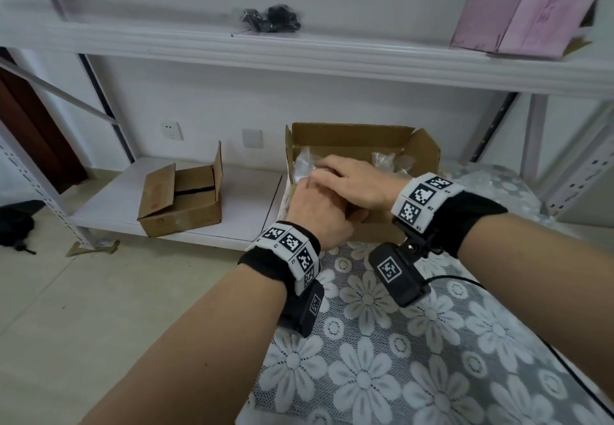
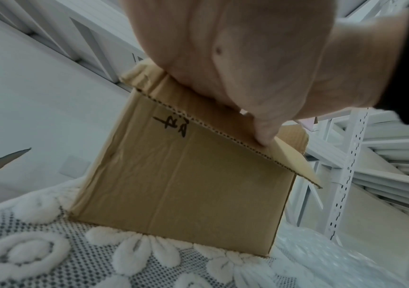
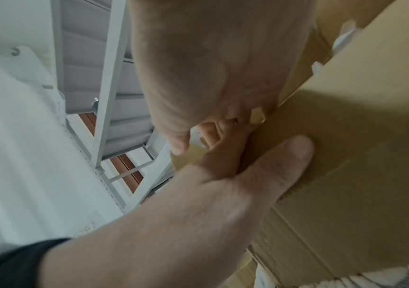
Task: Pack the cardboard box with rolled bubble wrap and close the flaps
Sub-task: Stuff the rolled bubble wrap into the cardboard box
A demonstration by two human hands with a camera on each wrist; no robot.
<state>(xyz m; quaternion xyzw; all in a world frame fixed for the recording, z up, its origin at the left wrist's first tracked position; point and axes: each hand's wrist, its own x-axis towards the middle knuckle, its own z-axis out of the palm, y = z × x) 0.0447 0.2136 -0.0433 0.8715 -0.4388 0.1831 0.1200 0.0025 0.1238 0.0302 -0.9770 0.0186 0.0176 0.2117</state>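
An open cardboard box [image 1: 425, 155] stands at the far edge of the table, with rolled bubble wrap [image 1: 304, 160] inside it. Its front wall [image 2: 186, 185] bears black handwriting. My left hand [image 1: 315, 205] grips the near flap at the box's left front; its thumb [image 3: 292, 155] lies on the outer cardboard [image 3: 358, 136] and its fingers curl over the edge. My right hand [image 1: 345, 175] reaches across over the left one, fingers stretched out flat and touching the bubble wrap. The fingertips of both hands are partly hidden.
A lace cloth with white flowers [image 1: 398, 358] covers the table, and a loose bubble wrap sheet [image 1: 498, 185] lies right of the box. A smaller open carton [image 1: 179, 199] sits on the low shelf, a pink box [image 1: 521, 19] on the upper shelf. White rack posts [image 1: 571, 185] stand close by.
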